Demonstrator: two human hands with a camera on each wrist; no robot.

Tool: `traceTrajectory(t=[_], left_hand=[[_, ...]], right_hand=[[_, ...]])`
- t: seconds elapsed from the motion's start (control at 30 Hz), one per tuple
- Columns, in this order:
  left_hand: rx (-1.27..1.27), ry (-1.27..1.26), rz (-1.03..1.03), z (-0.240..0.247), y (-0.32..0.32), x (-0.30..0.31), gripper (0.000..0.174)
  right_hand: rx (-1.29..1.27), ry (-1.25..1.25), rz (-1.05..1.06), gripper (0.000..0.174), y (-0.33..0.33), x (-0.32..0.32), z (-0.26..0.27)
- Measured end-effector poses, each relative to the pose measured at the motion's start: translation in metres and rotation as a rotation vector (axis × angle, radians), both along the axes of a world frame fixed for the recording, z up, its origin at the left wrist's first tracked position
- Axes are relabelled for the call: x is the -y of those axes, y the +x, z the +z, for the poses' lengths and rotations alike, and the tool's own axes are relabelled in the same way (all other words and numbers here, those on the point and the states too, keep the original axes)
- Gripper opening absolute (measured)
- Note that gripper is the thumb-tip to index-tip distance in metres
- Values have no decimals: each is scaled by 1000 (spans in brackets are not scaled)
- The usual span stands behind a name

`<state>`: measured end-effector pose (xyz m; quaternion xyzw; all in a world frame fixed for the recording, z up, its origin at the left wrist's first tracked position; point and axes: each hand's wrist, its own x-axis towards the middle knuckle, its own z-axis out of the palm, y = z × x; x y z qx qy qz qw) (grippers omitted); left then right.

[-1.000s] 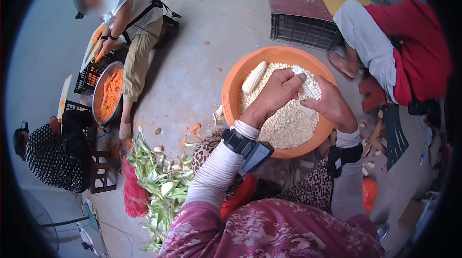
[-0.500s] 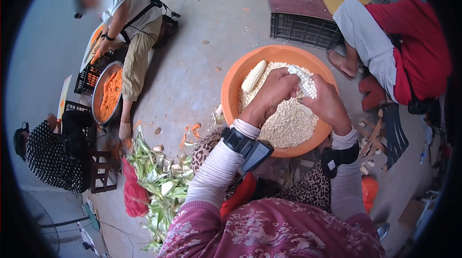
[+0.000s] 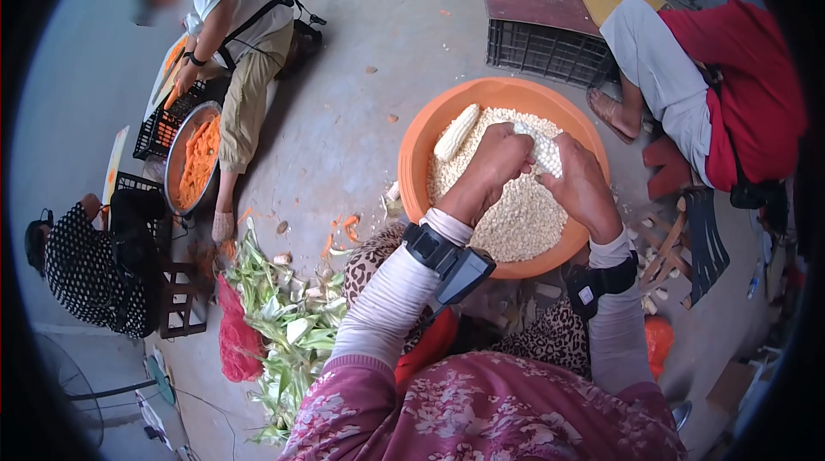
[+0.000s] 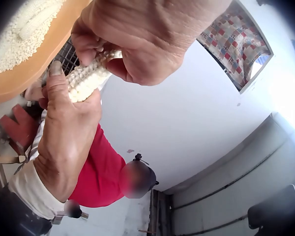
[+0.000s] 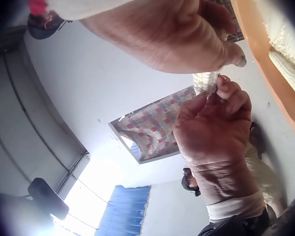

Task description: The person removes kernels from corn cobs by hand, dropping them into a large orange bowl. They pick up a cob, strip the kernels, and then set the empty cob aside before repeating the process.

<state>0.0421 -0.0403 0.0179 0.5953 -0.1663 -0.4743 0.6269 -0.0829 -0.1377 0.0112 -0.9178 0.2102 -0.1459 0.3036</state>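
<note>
A pale ear of corn [image 3: 545, 153] is held between both hands over a wide orange basin [image 3: 412, 160]. My left hand [image 3: 497, 164] grips one end, its thumb pressed at the kernels in the left wrist view. Around the other end curl the fingers of my right hand [image 3: 583, 184], the thumb lying along the ear [image 4: 83, 82]. Near the left thumb the ear looks darker and rougher. Loose corn kernels [image 3: 516, 225] fill the basin beneath. A second whole ear [image 3: 457, 133] lies on them at the left side.
Corn husks [image 3: 296, 332] and a red mesh bag [image 3: 238, 332] lie at the left. A person [image 3: 236, 23] handles carrots beside a metal bowl [image 3: 176, 160] of orange pieces. Another person in red [image 3: 739, 74] sits at right, near a black crate [image 3: 550, 53].
Both hands have shifted slightly left and down with the ear, and the right hand has turned a little around it. The second ear stays on the kernels.
</note>
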Motion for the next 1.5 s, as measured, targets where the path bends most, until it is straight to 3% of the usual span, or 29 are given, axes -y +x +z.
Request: traceTrajectory(t=[0.1, 0.17, 0.27, 0.3, 0.37, 0.53, 0.7, 0.77, 0.9, 1.03, 1.3, 1.37, 1.5], left_hand=[[25, -69, 44, -6, -6, 2, 9], [48, -133, 83, -12, -7, 3, 13], [63, -126, 26, -12, -1, 3, 15], [64, -112, -62, -9, 3, 3, 6], [63, -99, -150, -3, 4, 1, 5], [122, -162, -85, -2, -4, 1, 25], [232, -212, -103, -8, -2, 1, 22], [394, -211, -115, -8, 0, -1, 21], [400, -241, -134, -3, 0, -3, 20], [320, -262, -170, -3, 1, -5, 15], [174, -237, -202, 2, 4, -4, 20], [152, -189, -67, 5, -2, -3, 24], [239, -180, -154, 3, 4, -5, 25]], right_hand=[[-14, -35, -16, 37, 1, -1, 6], [-19, 147, 22, 38, 1, -1, 13], [16, 171, 7, 38, 0, 5, 9], [15, 172, 6, 38, -1, 6, 10], [22, 147, -6, 37, -2, 8, 13], [1, 220, 9, 40, -1, 7, 13], [7, 245, 25, 44, -3, 13, 9], [38, 301, 62, 45, -4, 14, 10], [-42, 354, 28, 49, -6, 13, 22], [32, 452, 93, 49, -8, 16, 27], [74, 324, 0, 47, -6, 12, 9], [36, 242, 5, 47, -5, 12, 6], [39, 230, 21, 47, -8, 14, 10]])
